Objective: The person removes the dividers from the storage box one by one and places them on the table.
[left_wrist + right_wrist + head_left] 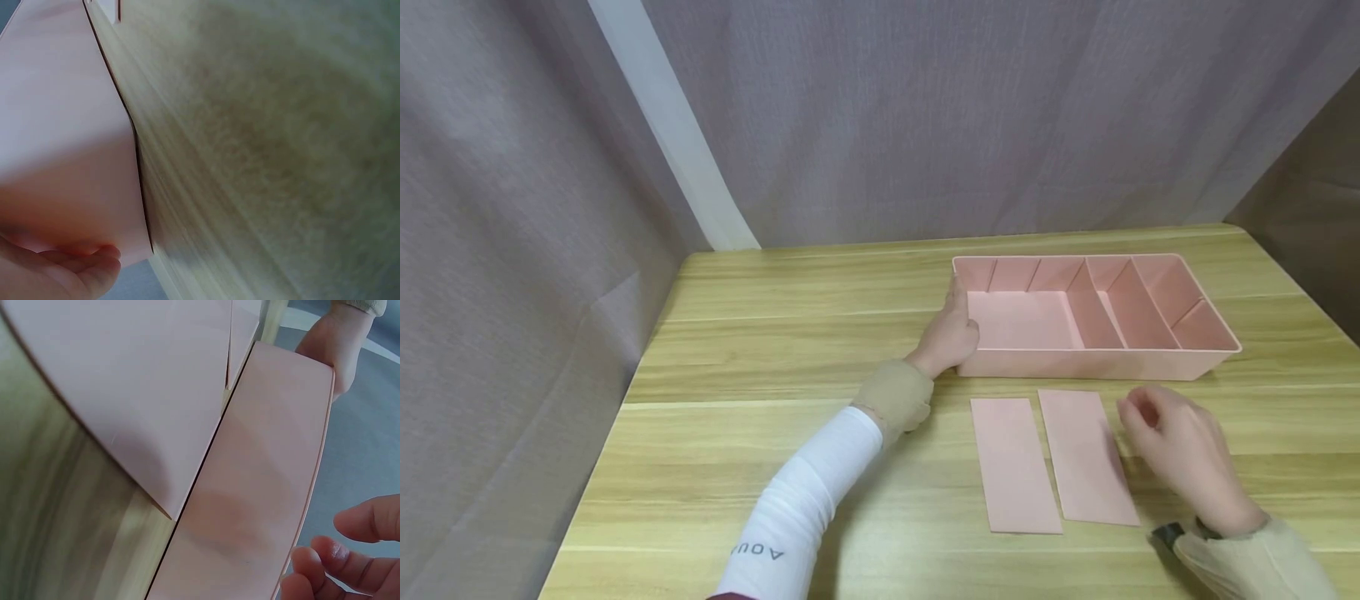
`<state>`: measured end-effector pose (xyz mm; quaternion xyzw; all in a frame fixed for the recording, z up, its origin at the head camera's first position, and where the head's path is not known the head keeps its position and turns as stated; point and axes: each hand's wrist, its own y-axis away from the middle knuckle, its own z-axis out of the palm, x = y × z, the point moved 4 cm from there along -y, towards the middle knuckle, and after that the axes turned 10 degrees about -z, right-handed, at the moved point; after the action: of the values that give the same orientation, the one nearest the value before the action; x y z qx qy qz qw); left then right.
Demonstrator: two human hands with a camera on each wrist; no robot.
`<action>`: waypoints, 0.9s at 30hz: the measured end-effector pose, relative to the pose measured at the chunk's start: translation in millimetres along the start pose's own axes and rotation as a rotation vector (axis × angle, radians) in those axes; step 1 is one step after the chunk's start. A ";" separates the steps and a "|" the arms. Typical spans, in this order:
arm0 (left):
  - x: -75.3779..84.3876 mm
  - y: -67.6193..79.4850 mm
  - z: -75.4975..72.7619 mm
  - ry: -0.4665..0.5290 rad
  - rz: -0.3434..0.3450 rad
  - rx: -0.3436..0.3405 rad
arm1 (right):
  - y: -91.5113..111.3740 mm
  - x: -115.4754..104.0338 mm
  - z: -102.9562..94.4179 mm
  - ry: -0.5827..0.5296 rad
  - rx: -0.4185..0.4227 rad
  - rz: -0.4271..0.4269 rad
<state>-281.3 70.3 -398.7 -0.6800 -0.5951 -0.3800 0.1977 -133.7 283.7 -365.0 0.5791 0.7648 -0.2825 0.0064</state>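
Observation:
A pink storage box [1075,364] stands on the wooden table, right of the middle. Two dividers [1144,312] cross its right half, and a short partition [1198,321] sits at the right end. My left hand [947,333] holds the box's left end, thumb over the rim; in the left wrist view its curled fingers [94,269] lie against the end wall. Side by side before the box lie a left flat pink panel [1017,467] and a right flat pink panel [1088,458]. Above the table beside the right panel, my right hand [1183,450] is loosely curled, holding nothing.
Wooden tabletop [775,333] stretches left of the box. A grey curtain [887,125] hangs behind the table's back edge and along the left side. The box stands near that back edge.

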 end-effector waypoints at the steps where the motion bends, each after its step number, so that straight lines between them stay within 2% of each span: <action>1: 0.0 0.0 0.1 0.002 0.000 -0.001 | -1.0 -0.1 -0.5 -0.001 0.008 -0.003; 6: -0.4 -0.2 0.2 0.001 -0.001 0.004 | -5.2 -0.9 -2.2 -0.008 0.039 -0.023; 21: -0.7 -1.0 1.2 -0.002 -0.006 -0.007 | -12.0 1.4 -0.6 -0.017 0.031 -0.010; 27: -1.3 -1.0 1.2 -0.003 -0.005 -0.006 | -14.7 2.5 -0.9 -0.015 0.059 -0.027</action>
<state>-282.0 70.6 -400.6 -0.6795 -0.5960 -0.3813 0.1940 -147.3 283.8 -358.8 0.5667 0.7637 -0.3092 -0.0087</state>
